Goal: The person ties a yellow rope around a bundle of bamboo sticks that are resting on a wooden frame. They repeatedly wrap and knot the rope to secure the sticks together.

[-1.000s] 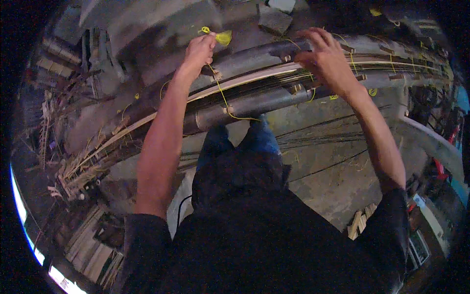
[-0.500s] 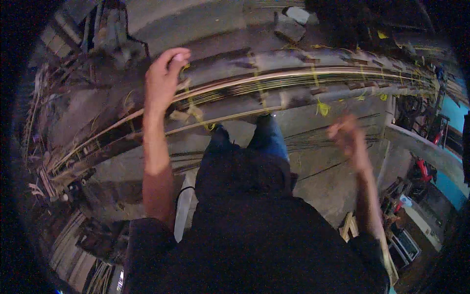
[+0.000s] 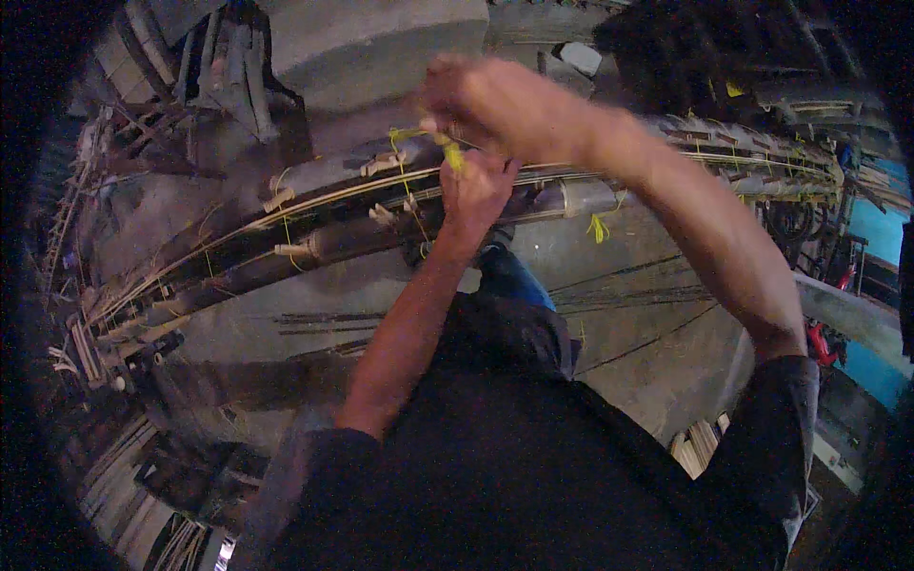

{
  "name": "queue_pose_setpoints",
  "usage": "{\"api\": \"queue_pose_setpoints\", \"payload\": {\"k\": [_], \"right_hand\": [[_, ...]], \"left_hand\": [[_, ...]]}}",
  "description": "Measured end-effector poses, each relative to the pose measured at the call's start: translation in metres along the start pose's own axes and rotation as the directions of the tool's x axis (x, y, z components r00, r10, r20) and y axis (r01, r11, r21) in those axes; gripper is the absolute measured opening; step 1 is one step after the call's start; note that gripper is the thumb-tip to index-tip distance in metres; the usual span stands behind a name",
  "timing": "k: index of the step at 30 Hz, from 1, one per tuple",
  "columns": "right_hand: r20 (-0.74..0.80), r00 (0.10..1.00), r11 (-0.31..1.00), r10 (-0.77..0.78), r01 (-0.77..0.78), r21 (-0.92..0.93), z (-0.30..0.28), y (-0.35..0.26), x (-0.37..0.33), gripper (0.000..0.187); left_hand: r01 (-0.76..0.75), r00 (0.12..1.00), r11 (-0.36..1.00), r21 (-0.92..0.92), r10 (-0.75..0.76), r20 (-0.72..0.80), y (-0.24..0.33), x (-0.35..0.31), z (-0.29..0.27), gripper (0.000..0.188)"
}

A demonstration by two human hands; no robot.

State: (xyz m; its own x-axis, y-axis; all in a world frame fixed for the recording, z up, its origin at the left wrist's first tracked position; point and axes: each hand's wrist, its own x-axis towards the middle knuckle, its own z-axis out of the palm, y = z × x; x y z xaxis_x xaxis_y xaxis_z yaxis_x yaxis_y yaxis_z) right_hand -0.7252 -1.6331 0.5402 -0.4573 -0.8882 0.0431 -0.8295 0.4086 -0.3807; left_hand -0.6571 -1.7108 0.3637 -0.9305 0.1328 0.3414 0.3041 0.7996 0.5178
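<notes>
Two long, thick round poles [image 3: 343,171] that look like bamboo curve side by side across the view, with thin pale strips [image 3: 324,197] running lengthwise between them. Yellow string [image 3: 455,155] is looped around the bundle at intervals. My left hand [image 3: 476,195] lies over the strips near the middle, its fingers closed on the yellow string. Just above it, my right hand [image 3: 486,105] reaches across from the right, blurred, with fingers curled close to the same string. What its fingers pinch is hidden. Small wooden pegs [image 3: 383,165] sit under the loops.
A loose tuft of yellow string [image 3: 598,228] hangs from the near pole. Thin dark rods [image 3: 324,324] lie on the floor [image 3: 628,357] by my legs. Upright pipes or poles [image 3: 238,71] stand far left; a cut-wood stack [image 3: 698,445] sits at lower right.
My right hand has swung up and left from beside the near pole to meet my left. My left hand has moved right and closed on the yellow string. The view has shifted leftward along the poles.
</notes>
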Motion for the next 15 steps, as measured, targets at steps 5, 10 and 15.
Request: {"api": "queue_pose_setpoints", "payload": {"k": [5,10,15], "right_hand": [[0.244,0.815,0.820,0.526,-0.562,0.107,0.057,0.109,-0.007,0.036],[-0.124,0.827,0.389,0.548,-0.121,0.913,0.078,0.044,-0.062,0.024],[0.224,0.950,0.847,0.218,-0.298,0.441,0.177,-0.010,-0.141,0.025]], "left_hand": [[-0.045,0.999,0.998,0.043,0.044,0.017,0.013,0.013,-0.006,0.023],[0.005,1.000,0.996,0.085,-0.007,0.028,0.015,0.004,-0.007,0.025],[0.258,0.958,0.936,-0.239,-0.215,0.190,0.034,0.014,-0.011,0.022]]}}
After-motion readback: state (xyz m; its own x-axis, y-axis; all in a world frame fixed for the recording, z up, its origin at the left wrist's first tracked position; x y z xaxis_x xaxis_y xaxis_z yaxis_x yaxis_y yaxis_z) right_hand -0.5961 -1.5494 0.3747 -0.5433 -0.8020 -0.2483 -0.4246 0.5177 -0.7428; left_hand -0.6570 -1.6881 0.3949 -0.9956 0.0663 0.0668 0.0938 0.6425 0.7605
